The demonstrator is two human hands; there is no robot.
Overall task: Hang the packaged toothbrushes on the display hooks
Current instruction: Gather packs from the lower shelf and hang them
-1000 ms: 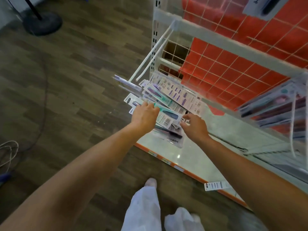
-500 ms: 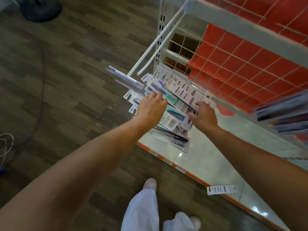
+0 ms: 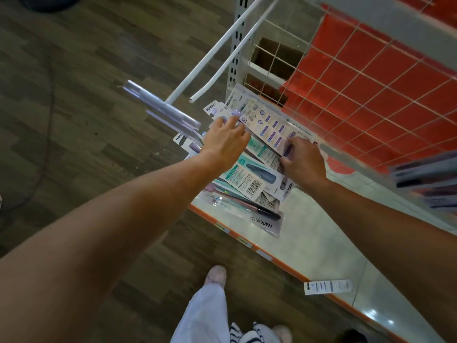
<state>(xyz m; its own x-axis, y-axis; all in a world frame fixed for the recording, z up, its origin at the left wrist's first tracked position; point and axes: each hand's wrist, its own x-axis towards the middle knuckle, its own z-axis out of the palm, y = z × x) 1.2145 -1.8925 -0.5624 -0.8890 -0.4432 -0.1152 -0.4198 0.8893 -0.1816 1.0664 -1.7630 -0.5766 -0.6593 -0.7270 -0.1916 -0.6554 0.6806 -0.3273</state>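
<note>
Floor [image 3: 86, 120]: dark wood-pattern planks, filling the left half of the view.

Rack: a white wire grid [image 3: 371, 82] over a red back panel, upper right. Below it is a pale base shelf [image 3: 321, 243] with an orange front edge.

Two white display hooks [image 3: 201, 91] project from the rack's upright toward the floor side. Their tips end just above the left hand. Blurred clear packs [image 3: 160, 107] sit by the tip of the left-most hook; whether they hang on it cannot be told.

The packaged toothbrushes [image 3: 249, 179] lie in a loose, fanned heap on the left end of the base shelf, some overhanging its front edge. The heap sits directly under and between both hands.

Left hand [image 3: 223, 142]: palm down over the upper left of the heap, fingers extended and slightly spread. The fingertips touch the top ends of the packs and are not closed round any one.

Right hand [image 3: 305, 160]: on the right side of the heap, fingers curled, pinching the lower end of a white purple-icon pack [image 3: 269, 127]. That pack lies topmost and runs diagonally up toward the left hand's fingertips.

More packs [image 3: 425, 179], blurred, show at the right edge.

A small white label strip [image 3: 327, 287] lies at the shelf's front edge, well apart from the heap.
</note>
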